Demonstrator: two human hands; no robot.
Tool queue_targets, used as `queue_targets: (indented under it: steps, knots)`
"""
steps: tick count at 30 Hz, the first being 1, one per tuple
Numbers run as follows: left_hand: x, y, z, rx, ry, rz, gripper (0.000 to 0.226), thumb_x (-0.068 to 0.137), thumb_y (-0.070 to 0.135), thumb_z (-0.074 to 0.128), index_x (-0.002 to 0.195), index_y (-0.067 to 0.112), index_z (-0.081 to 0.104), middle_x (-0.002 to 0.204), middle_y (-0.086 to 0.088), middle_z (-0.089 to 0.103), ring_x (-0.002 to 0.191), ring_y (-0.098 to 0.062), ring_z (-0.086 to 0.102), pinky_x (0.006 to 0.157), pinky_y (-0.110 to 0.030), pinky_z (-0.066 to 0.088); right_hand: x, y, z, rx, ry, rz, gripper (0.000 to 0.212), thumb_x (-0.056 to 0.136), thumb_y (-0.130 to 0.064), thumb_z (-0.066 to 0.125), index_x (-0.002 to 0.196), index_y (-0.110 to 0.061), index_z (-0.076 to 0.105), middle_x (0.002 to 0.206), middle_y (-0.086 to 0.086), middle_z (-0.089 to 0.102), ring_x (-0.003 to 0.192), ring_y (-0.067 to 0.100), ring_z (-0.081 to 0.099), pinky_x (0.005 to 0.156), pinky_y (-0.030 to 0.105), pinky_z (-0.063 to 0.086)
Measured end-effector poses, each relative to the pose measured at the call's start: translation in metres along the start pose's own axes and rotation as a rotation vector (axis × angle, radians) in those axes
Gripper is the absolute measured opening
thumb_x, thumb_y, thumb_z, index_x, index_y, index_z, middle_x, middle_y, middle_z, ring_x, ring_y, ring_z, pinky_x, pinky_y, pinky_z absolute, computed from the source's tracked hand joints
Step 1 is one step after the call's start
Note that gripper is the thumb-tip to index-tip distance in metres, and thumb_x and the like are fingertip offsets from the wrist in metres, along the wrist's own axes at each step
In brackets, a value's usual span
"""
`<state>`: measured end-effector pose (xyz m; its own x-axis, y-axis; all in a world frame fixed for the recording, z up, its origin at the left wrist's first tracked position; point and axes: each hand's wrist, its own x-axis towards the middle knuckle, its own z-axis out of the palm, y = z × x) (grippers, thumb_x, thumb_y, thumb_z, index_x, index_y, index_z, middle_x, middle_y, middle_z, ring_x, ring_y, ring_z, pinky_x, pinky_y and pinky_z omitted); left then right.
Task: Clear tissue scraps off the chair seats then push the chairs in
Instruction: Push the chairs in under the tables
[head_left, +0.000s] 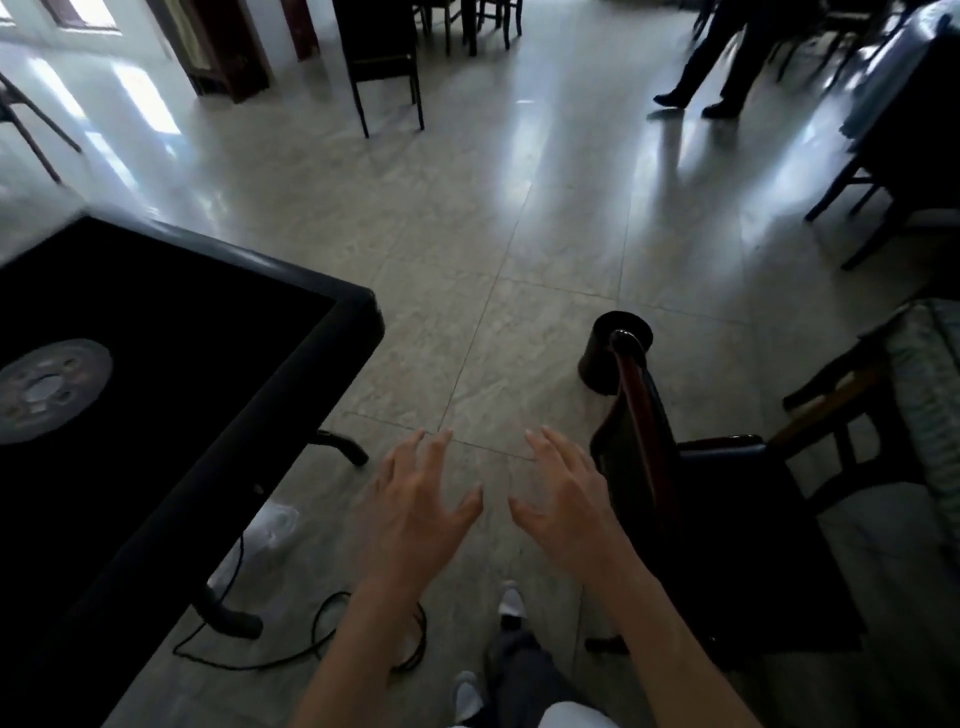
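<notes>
Both hands were wide open and held nothing. The table (156, 332) was the big thing. The chair (727, 519) stood right of it, not pushed in. The left hand (415, 514) and right hand (566, 509) hung between them. No tissue showed.

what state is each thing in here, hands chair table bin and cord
left hand: open, fingers spread, holding nothing
right hand: open, fingers spread, holding nothing
chair: upright, apart from the table, not pushed in
table: upright, dark top
bin: upright on the floor behind the chair
cord: loose, looped on the floor
</notes>
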<state>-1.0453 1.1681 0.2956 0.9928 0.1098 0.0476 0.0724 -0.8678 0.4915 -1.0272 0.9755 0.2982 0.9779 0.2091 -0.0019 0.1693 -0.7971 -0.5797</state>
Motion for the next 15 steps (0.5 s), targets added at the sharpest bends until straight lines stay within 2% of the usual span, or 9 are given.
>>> queue_targets:
  steps: [4,8,15]
  knots:
    - [0.060,0.018,0.013,0.028,-0.044,0.111,0.075,0.080,0.066,0.046,0.145,0.030,0.038,0.149,-0.006,0.042,0.133,-0.029,0.042,0.105,-0.045,0.039,0.034,0.020,-0.012,0.019,0.076,0.122,0.077,0.085,-0.038,0.071,0.151,-0.018,0.035,0.158,0.006,0.032,0.144,0.025,0.026,0.114,0.045,0.031]
    - [0.120,0.051,0.034,0.007,-0.116,0.233,0.073,0.080,0.063,0.050,0.145,0.032,0.036,0.150,-0.006,0.040,0.133,-0.029,0.041,0.106,-0.047,0.040,0.068,0.051,-0.033,0.065,0.194,0.242,0.075,0.085,-0.034,0.071,0.150,-0.014,0.038,0.155,0.008,0.036,0.143,0.025,0.029,0.115,0.040,0.029]
    - [0.197,0.136,0.082,-0.017,-0.274,0.487,0.073,0.083,0.053,0.064,0.147,0.031,0.037,0.152,-0.006,0.038,0.136,-0.029,0.038,0.110,-0.046,0.036,0.082,0.110,-0.079,0.121,0.404,0.503,0.072,0.089,-0.038,0.066,0.151,-0.019,0.034,0.156,0.003,0.035,0.145,0.021,0.027,0.116,0.046,0.032]
